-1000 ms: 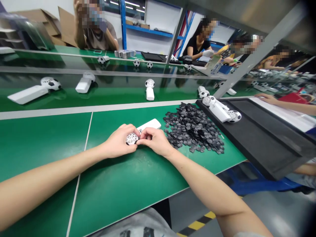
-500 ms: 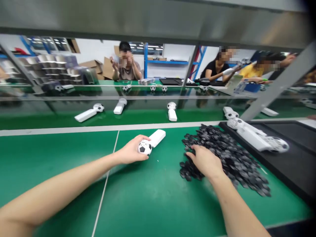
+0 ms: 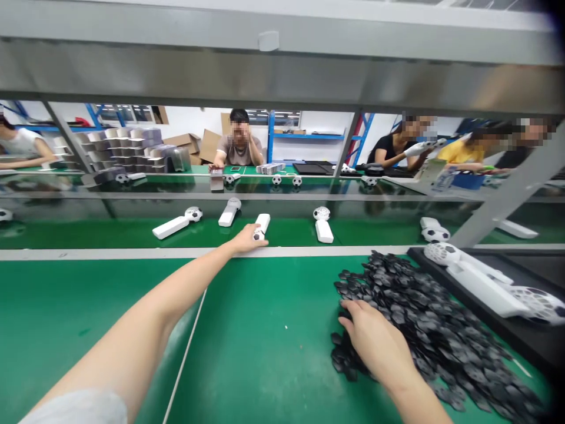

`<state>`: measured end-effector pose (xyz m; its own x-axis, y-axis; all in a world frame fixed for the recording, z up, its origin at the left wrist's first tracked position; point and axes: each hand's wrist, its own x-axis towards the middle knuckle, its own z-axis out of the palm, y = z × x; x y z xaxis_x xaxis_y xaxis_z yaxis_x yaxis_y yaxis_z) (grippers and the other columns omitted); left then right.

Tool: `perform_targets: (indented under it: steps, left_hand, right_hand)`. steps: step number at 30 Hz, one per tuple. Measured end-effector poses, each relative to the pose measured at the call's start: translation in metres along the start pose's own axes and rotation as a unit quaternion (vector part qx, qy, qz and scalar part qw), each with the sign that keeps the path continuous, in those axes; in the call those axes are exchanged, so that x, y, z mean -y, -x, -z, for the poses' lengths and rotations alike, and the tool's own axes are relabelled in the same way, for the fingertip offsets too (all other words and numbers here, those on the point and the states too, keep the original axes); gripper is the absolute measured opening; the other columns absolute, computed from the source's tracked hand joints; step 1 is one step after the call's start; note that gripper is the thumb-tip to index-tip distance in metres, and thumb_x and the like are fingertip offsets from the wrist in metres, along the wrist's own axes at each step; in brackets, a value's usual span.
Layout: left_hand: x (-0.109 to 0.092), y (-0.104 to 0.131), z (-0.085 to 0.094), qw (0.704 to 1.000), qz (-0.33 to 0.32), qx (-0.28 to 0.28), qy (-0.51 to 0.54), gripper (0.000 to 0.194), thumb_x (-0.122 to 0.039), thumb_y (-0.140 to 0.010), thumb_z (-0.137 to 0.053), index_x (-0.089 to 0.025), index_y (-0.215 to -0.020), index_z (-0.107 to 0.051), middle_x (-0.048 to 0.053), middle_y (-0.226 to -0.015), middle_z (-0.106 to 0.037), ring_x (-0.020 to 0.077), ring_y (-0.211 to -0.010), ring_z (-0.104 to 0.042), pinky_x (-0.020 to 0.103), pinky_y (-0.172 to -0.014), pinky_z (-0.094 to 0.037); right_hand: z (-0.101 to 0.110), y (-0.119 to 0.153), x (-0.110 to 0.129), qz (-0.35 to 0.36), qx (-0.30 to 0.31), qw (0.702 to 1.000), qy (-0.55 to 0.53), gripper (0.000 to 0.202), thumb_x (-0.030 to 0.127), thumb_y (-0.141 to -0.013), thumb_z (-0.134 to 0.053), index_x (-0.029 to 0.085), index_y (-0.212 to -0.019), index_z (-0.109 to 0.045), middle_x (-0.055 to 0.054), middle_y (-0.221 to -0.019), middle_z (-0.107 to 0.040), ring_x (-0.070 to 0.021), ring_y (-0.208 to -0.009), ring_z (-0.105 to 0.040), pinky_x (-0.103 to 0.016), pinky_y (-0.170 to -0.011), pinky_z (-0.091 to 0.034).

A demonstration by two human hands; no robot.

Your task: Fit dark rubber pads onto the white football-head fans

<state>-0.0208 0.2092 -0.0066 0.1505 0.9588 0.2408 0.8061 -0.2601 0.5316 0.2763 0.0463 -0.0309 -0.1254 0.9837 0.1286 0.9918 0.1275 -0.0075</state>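
Observation:
My left hand is stretched forward, closed round the football-patterned head of a white handheld fan. The fan's white handle points away from me, over the dark green strip beyond the pale rail. On the right, my right hand rests at the near left side of a heap of small black plastic pieces. Its thumb and forefinger are apart, and no piece shows clearly between them; the other fingertips are hidden.
Several similar fans lie on the far strip, among them one fan right of my left hand. More white fans lie on a black tray at right. A slanted metal post and overhead shelf frame the bench. Co-workers sit opposite.
My left hand has carried the fan forward from the near green surface to the strip past the rail. The right hand stays at the black heap. The view has tilted up.

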Motion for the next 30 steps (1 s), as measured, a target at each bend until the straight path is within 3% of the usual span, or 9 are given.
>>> perform_targets:
  steps: [4, 8, 12, 15, 18, 21, 23, 25, 30]
  left_hand:
    - [0.025, -0.016, 0.012, 0.995, 0.081, -0.057, -0.023, 0.053, -0.053, -0.082, -0.032, -0.011, -0.109, -0.052, 0.014, -0.114, -0.055, 0.0268, -0.106, -0.049, 0.036, -0.089, -0.038]
    - [0.058, -0.035, 0.024, 0.969, 0.195, -0.128, -0.081, 0.073, -0.061, -0.074, -0.037, -0.005, -0.121, -0.038, 0.018, -0.132, -0.036, 0.0398, -0.124, -0.026, 0.048, -0.095, -0.027]
    - [0.084, -0.059, 0.019, 0.944, 0.287, -0.125, -0.1, 0.076, -0.053, -0.062, -0.06, 0.0, -0.114, -0.04, 0.034, -0.118, -0.044, 0.0483, -0.113, -0.037, 0.058, -0.08, -0.035]
    - [0.09, -0.073, 0.012, 0.948, 0.285, -0.106, -0.098, 0.065, -0.044, -0.063, -0.061, -0.002, -0.11, -0.043, 0.033, -0.111, -0.051, 0.0476, -0.107, -0.044, 0.056, -0.077, -0.038]
    - [0.086, -0.072, 0.013, 0.961, 0.246, -0.097, -0.085, 0.064, -0.043, -0.068, -0.053, -0.006, -0.118, -0.038, 0.022, -0.116, -0.051, 0.0412, -0.108, -0.047, 0.045, -0.079, -0.041]
    - [0.073, -0.049, 0.024, 0.971, 0.212, -0.086, -0.065, 0.066, -0.044, -0.071, -0.049, -0.01, -0.125, -0.034, 0.014, -0.113, -0.054, 0.0333, -0.098, -0.055, 0.037, -0.073, -0.044]
    - [0.061, -0.022, 0.034, 0.977, 0.194, -0.07, -0.052, 0.064, -0.046, -0.072, -0.049, -0.014, -0.126, -0.035, 0.012, -0.107, -0.057, 0.0278, -0.085, -0.06, 0.034, -0.067, -0.046]
    - [0.043, 0.016, 0.045, 0.985, 0.164, -0.042, -0.028, 0.062, -0.05, -0.073, -0.049, -0.021, -0.125, -0.036, 0.008, -0.107, -0.058, 0.024, -0.077, -0.061, 0.031, -0.062, -0.047]
    - [-0.012, 0.128, 0.055, 0.996, 0.053, 0.066, 0.015, 0.062, -0.053, -0.075, -0.049, -0.03, -0.13, -0.031, 0.004, -0.121, -0.051, 0.0285, -0.092, -0.057, 0.034, -0.066, -0.049]
  right_hand:
    - [0.005, 0.0, 0.003, -0.006, 0.02, 1.0, 0.009, 0.025, 0.02, -0.083, -0.048, 0.018, -0.105, -0.06, -0.01, -0.101, -0.063, -0.0231, -0.09, -0.061, -0.03, -0.07, -0.046]
    - [0.011, -0.001, 0.005, -0.021, 0.039, 0.999, -0.004, 0.023, 0.015, -0.083, -0.046, 0.018, -0.1, -0.061, -0.009, -0.096, -0.063, -0.0217, -0.088, -0.06, -0.029, -0.071, -0.044]
    - [0.016, -0.004, 0.008, -0.044, 0.057, 0.997, -0.024, 0.021, 0.015, -0.084, -0.044, 0.02, -0.094, -0.062, -0.007, -0.093, -0.064, -0.022, -0.083, -0.061, -0.031, -0.07, -0.041]
    - [0.017, -0.006, 0.006, -0.055, 0.054, 0.996, -0.04, 0.023, 0.014, -0.084, -0.042, 0.023, -0.091, -0.062, -0.005, -0.088, -0.064, -0.0208, -0.078, -0.061, -0.03, -0.066, -0.039]
    - [0.016, -0.007, 0.0, -0.065, 0.035, 0.996, -0.059, 0.03, 0.01, -0.085, -0.037, 0.024, -0.091, -0.063, -0.005, -0.084, -0.064, -0.0189, -0.074, -0.06, -0.029, -0.065, -0.037]
    - [0.014, -0.007, -0.003, -0.06, -0.001, 0.993, -0.097, 0.033, 0.007, -0.084, -0.035, 0.022, -0.089, -0.063, -0.006, -0.087, -0.062, -0.0185, -0.08, -0.059, -0.029, -0.071, -0.039]
    - [0.013, -0.007, -0.002, -0.041, -0.017, 0.99, -0.135, 0.032, 0.005, -0.082, -0.037, 0.02, -0.091, -0.063, -0.006, -0.09, -0.061, -0.0174, -0.086, -0.057, -0.027, -0.076, -0.039]
    - [0.013, -0.007, 0.0, -0.015, -0.02, 0.986, -0.166, 0.029, 0.005, -0.08, -0.041, 0.018, -0.093, -0.063, -0.006, -0.092, -0.061, -0.0161, -0.089, -0.057, -0.024, -0.078, -0.04]
    - [0.017, -0.007, 0.008, 0.017, -0.001, 0.988, -0.151, 0.015, 0.018, -0.081, -0.052, 0.019, -0.089, -0.065, -0.005, -0.087, -0.063, -0.017, -0.084, -0.059, -0.024, -0.073, -0.042]
